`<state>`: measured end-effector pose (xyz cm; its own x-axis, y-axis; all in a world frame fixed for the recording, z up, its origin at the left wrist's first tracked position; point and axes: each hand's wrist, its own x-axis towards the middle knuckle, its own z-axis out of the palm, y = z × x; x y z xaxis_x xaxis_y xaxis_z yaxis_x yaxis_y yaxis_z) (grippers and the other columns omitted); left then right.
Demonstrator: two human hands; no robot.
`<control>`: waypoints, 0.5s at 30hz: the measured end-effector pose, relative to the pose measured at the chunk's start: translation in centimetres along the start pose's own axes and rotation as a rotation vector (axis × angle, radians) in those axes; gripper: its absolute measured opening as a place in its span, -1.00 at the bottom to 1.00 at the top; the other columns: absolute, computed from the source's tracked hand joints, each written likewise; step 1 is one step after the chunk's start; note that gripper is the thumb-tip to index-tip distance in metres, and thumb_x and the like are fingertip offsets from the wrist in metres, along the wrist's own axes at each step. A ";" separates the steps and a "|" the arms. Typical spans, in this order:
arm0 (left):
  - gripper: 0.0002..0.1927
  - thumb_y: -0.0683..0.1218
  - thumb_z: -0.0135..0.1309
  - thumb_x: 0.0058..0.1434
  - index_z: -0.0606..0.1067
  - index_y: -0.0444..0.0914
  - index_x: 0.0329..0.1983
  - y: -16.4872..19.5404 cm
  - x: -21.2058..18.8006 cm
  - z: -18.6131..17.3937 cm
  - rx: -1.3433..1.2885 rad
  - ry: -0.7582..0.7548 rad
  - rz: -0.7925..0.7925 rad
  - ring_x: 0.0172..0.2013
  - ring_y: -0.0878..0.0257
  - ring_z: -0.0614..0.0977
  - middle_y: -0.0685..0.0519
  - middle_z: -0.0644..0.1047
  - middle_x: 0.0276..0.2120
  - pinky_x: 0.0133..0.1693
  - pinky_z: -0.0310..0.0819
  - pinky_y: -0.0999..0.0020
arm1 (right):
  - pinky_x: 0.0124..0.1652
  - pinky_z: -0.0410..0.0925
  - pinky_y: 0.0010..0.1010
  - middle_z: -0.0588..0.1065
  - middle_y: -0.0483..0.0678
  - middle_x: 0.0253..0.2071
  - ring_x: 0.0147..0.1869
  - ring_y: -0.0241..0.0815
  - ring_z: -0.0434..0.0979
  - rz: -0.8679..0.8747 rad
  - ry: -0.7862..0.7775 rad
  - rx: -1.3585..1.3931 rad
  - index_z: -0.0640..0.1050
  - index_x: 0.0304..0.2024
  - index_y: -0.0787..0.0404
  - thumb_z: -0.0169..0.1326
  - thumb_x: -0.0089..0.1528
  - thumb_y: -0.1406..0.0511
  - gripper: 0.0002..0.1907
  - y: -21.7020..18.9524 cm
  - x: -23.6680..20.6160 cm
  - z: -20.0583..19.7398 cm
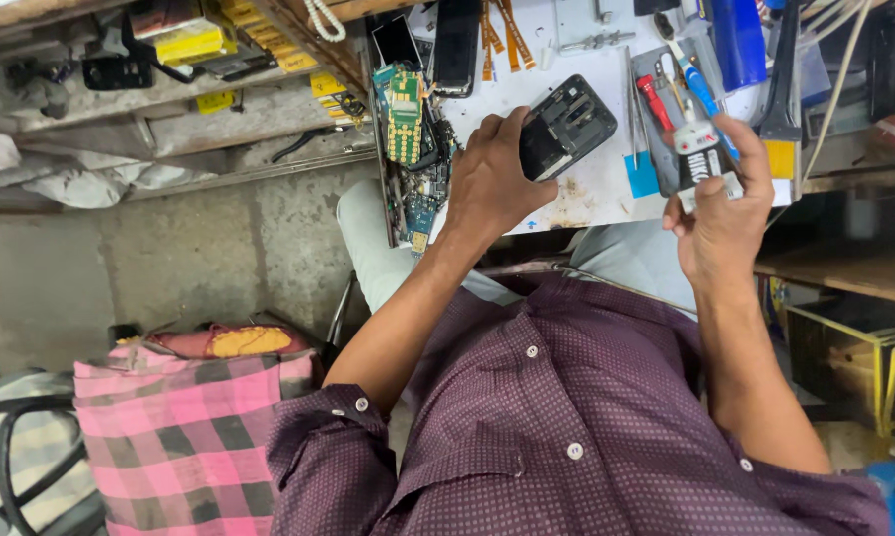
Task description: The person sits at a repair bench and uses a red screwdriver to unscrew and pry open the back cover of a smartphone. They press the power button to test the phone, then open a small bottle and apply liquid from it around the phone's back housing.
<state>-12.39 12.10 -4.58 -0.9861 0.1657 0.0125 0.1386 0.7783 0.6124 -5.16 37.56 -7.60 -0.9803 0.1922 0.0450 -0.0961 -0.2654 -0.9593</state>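
Nearest the camera is the person's maroon checked shirt (576,417), sleeves rolled to the elbows, with a pink plaid bag (184,427) on the floor to the left. Further out, the left hand (492,184) is closed around an opened black phone body (564,126), thumb and fingers gripping its lower end so it tilts above the white surface (591,189). The right hand (720,223) is closed on a small white tube (703,159) with a dark label, probably adhesive, held upright just over the surface's right edge. Beside the left hand lies a stack of green circuit boards (408,129). Beyond are a red-handled screwdriver (654,99), tweezers (631,94), a blue bottle (740,40) and another dark phone (457,45).
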 end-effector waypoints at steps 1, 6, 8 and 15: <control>-0.08 0.08 0.36 -0.19 0.36 -0.29 0.29 0.0 0.1 0.1 -0.005 0.010 0.003 0.08 -0.08 0.53 -0.13 0.48 0.04 0.06 0.38 -0.09 | -0.56 0.23 -0.54 0.49 0.23 0.10 -0.48 -0.22 0.41 -0.023 -0.009 0.003 0.36 0.27 0.21 0.23 0.42 0.01 -0.42 0.0 -0.1 -0.2; -0.11 0.08 0.35 -0.17 0.38 -0.27 0.28 -0.2 0.2 0.2 -0.020 0.012 -0.009 0.07 -0.07 0.54 -0.12 0.50 0.02 0.04 0.39 -0.14 | -0.55 0.34 -0.46 0.53 0.29 0.19 -0.46 -0.04 0.55 -0.101 -0.116 0.203 0.34 -0.08 0.19 0.28 0.31 -0.02 -0.47 -0.4 0.2 -0.7; -0.13 0.08 0.35 -0.16 0.39 -0.26 0.27 -0.2 0.2 0.3 -0.020 0.011 -0.015 0.07 -0.07 0.54 -0.11 0.51 0.00 0.03 0.39 -0.17 | -0.50 0.40 -0.37 0.53 0.28 0.22 -0.40 0.01 0.58 -0.114 -0.122 0.159 0.30 -0.12 0.16 0.32 0.26 0.04 -0.48 -0.6 0.4 -1.0; -0.09 0.08 0.36 -0.19 0.37 -0.30 0.28 -0.4 0.3 0.3 -0.030 0.024 0.010 0.05 -0.08 0.54 -0.14 0.51 0.00 -0.01 0.40 -0.17 | -0.03 0.58 -0.14 0.48 0.08 -0.08 -0.05 0.10 0.67 -0.088 -0.208 0.072 0.32 -0.01 0.27 0.30 0.45 0.19 -0.57 0.7 0.0 -2.4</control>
<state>-12.67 12.02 -5.10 -0.9866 0.1587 0.0373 0.1460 0.7578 0.6360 -4.78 39.67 -8.92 -0.9813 0.0212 0.1915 -0.1879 -0.3246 -0.9270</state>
